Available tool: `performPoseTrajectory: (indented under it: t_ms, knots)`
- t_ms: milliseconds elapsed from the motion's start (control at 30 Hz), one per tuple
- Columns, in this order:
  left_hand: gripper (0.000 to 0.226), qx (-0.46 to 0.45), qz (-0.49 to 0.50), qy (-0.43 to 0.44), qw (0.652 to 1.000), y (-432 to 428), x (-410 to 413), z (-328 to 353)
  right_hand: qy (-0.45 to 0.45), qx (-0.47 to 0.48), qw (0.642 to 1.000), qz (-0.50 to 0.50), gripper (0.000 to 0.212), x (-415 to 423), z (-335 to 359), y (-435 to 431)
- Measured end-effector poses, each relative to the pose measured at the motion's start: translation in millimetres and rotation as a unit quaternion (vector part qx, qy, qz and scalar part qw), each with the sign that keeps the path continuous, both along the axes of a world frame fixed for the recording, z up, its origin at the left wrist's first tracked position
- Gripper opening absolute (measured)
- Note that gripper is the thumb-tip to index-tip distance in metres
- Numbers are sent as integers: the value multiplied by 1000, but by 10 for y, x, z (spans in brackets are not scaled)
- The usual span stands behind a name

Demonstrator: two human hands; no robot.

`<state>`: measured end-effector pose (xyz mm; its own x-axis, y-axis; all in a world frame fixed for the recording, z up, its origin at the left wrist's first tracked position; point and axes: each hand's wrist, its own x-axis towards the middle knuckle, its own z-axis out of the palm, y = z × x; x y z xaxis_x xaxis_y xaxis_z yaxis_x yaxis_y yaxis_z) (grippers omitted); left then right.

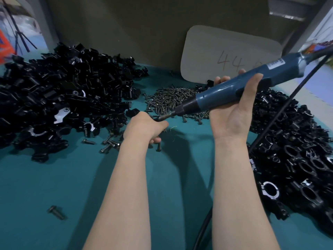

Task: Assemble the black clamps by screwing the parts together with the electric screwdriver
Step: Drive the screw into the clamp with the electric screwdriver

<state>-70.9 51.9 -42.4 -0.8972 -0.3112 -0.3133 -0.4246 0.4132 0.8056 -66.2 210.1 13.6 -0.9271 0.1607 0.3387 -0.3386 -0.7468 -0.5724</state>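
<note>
My right hand (234, 112) grips the blue electric screwdriver (234, 87), which slants down to the left. Its bit tip (165, 116) meets a small black clamp part (157, 119) held in my left hand (144, 127), just above the teal table. Most of that part is hidden by my curled fingers. A big heap of loose black clamp pieces (59, 91) lies at the left. A pile of dark screws (173, 100) sits behind my hands. Another heap of ring-shaped black clamps (297, 156) fills the right side.
The teal table top (54, 177) carries stray screws (108, 143) near my left wrist and one screw (56, 212) at the front left. The screwdriver's black cable (281, 112) runs down across the right heap. A grey card marked 44 (225, 56) leans on the brown back wall.
</note>
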Motion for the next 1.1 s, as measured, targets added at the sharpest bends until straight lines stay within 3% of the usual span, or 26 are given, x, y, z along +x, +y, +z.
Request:
performPoseTrajectory:
  t_ms: [133,233,333,400,500,633,800,1100]
  knots:
    - [28,38,17,-20,999,-65,-1,-12,8,-24,1000,3,62,-6,33,3]
    - [23,93,90,68,989,-76,-4,-44,-33,-60,997,-34,48,-6,25,9]
    - [17,256,161,166,939,-31,22,-16,-73,-67,993,-71,24,-23,13,24]
    - [17,370,181,183,893,5,42,4,-90,-66,990,-90,22,-37,9,19]
    - [5,451,185,178,855,38,54,23,-96,-56,988,-111,16,-32,12,-12]
    - [8,463,199,187,843,72,44,18,-96,-59,987,-112,18,-21,22,-31]
    - [11,422,214,200,858,117,24,13,-91,-41,989,-108,47,-29,15,-49]
    - [16,377,237,238,863,174,26,-7,-95,-18,989,-115,40,-7,36,-100]
